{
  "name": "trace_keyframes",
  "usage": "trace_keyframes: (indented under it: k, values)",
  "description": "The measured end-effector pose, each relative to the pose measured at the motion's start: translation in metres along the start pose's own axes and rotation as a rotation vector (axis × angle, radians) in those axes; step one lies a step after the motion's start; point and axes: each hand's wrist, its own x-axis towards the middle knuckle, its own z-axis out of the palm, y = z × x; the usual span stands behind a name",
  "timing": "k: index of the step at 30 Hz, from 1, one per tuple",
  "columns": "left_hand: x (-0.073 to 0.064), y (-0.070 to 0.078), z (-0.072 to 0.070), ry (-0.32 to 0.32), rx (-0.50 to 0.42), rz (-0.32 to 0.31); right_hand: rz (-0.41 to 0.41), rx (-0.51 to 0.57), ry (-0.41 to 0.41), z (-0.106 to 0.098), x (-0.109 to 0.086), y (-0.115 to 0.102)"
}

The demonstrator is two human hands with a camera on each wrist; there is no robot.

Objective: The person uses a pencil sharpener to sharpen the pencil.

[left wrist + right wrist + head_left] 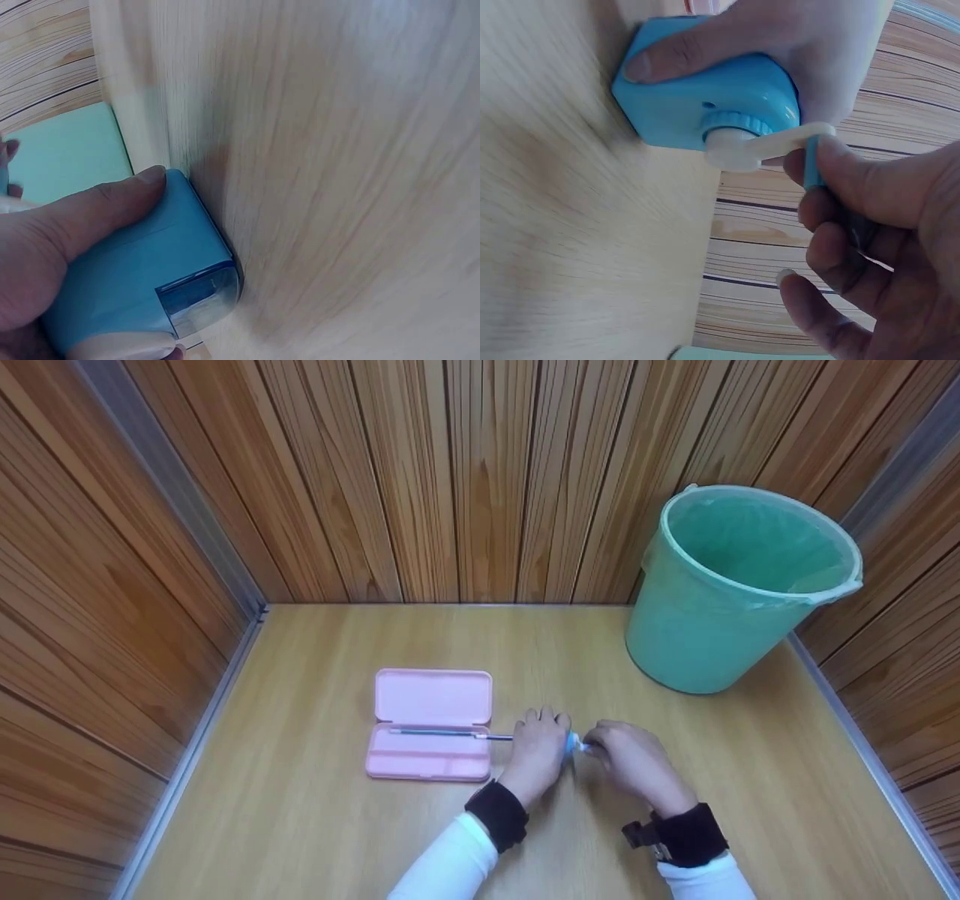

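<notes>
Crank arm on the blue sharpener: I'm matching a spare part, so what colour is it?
Off-white; the crank arm shows best in the right wrist view.

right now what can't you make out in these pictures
Tip of the pencil: head view, hidden by the left hand.
What lies behind the sharpener window: left wrist view, too blurred.
Lower end of the crank grip: right wrist view, covered by the right hand.
Bottom of the bucket: head view, behind its near wall.

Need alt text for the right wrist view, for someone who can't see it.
The right hand pinches the blue handle of a white crank on a blue sharpener. The left hand holds the sharpener's body on a wood-grain tabletop.
</notes>
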Motion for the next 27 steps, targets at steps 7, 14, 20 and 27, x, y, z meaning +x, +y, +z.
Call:
trace_keyframes:
  k: [7, 14, 20, 27]
  values:
    - [-0.002, 0.0, -0.001, 0.041, 0.031, 0.01, -0.024, 0.009, 0.121, 0.001, 0.013, 0.008]
    - [-0.001, 0.0, -0.002, -0.039, 0.006, 0.013, 0.028, 0.0, 0.123, 0.007, 0.03, 0.015]
    - [0.0, -0.001, 0.0, -0.015, 0.007, 0.013, 0.031, -0.021, 0.119, 0.012, 0.039, 0.021]
    - [-0.001, -0.002, 0.0, 0.01, 0.026, 0.027, 0.078, -0.008, 0.079, 0.017, 0.044, 0.027]
